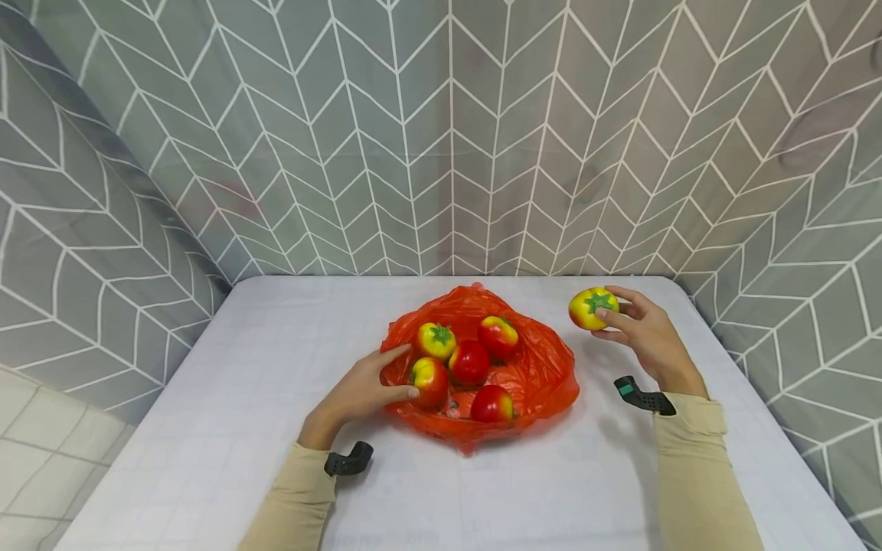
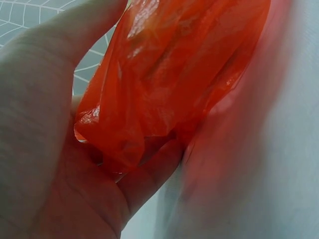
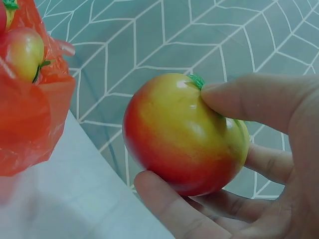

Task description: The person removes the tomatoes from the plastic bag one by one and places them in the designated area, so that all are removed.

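Note:
In the head view, an open red plastic bag (image 1: 544, 375) lies on the table with several red-and-yellow tomatoes (image 1: 471, 363) inside. My left hand (image 1: 361, 389) holds the bag's left rim. In the left wrist view the thin red plastic (image 2: 164, 64) passes between thumb and fingers, and part of the fingers is hidden behind it. To the right of the bag, my right hand (image 1: 644, 329) grips another tomato (image 1: 584, 308) above the table. The right wrist view shows this tomato (image 3: 179, 134) up close, yellow on top and red below, with the thumb beside its green leaf cap.
A white-covered table (image 1: 289, 329) carries the bag. Grey curtains (image 1: 427, 138) with white chevron lines hang behind it and along both sides. Black bands (image 1: 644, 396) with small mounts sit on both wrists. Pale floor tiles (image 1: 41, 444) show at the lower left.

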